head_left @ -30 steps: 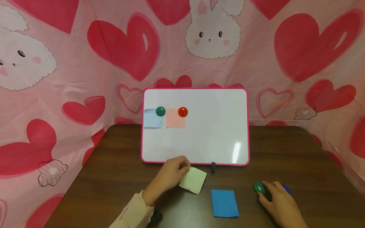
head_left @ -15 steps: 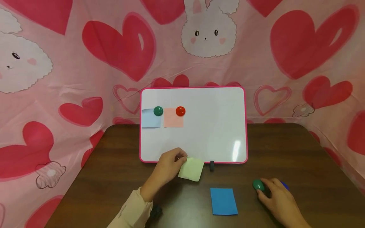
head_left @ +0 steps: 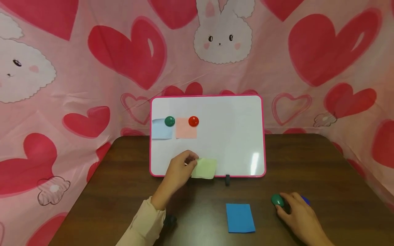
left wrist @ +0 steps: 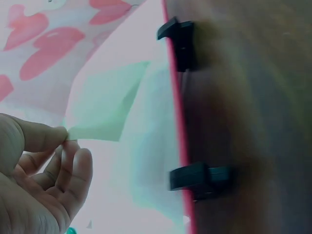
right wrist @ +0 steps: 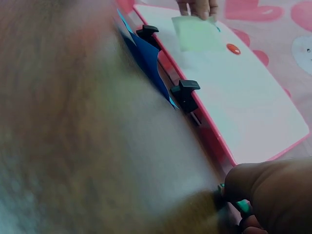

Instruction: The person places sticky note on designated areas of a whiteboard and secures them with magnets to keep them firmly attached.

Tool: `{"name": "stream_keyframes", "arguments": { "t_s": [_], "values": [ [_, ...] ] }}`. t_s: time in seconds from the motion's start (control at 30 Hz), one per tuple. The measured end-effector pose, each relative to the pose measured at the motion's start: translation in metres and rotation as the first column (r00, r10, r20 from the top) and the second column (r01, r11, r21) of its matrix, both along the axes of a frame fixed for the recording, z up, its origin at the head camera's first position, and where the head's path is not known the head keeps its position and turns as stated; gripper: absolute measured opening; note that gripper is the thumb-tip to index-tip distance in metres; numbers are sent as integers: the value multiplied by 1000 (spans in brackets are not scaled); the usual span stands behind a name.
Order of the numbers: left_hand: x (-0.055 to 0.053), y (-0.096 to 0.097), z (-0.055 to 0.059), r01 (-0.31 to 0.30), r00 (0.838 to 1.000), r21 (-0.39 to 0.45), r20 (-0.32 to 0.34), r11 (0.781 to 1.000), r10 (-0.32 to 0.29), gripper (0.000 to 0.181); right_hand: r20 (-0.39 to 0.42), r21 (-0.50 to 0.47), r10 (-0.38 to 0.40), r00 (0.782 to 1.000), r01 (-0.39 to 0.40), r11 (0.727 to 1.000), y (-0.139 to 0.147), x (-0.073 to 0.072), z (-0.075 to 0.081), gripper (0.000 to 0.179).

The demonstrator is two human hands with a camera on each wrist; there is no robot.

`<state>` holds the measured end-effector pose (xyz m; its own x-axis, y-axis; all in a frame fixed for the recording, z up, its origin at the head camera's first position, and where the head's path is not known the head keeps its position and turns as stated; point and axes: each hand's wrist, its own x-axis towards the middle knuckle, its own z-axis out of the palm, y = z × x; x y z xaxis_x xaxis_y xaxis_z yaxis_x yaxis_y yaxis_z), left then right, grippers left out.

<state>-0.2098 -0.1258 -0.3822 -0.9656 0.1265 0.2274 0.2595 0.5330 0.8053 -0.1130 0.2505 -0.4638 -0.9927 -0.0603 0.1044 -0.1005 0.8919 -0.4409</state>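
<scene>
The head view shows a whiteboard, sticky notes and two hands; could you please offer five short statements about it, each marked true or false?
1. On the whiteboard, a red magnet overlaps the pink sticky note. True.
2. A green magnet overlaps the light blue sticky note. True.
3. The right hand grips the red magnet. False: the right hand holds a second green magnet.
4. The left hand pinches a pale green sticky note. True.
5. The bright blue sticky note is fixed to the whiteboard. False: the bright blue sticky note lies on the table.
</scene>
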Motion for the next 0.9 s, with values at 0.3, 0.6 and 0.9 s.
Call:
{"name": "stream_keyframes", "arguments": {
  "t_s": [0.3,0.6,0.9],
  "values": [
    [-26,12,14,-53,998,126,-27,991,57,11,28,-9,-16,999,16,1000,1,1,-3,47],
    [-58,27,8,-161,987,294,23,942,161,13,32,-8,-13,999,13,1000,-1,1,-2,46],
    [-82,43,13,-234,969,326,1,916,247,18,13,-8,-16,1000,16,1000,-1,0,-1,45]
  ]
}}
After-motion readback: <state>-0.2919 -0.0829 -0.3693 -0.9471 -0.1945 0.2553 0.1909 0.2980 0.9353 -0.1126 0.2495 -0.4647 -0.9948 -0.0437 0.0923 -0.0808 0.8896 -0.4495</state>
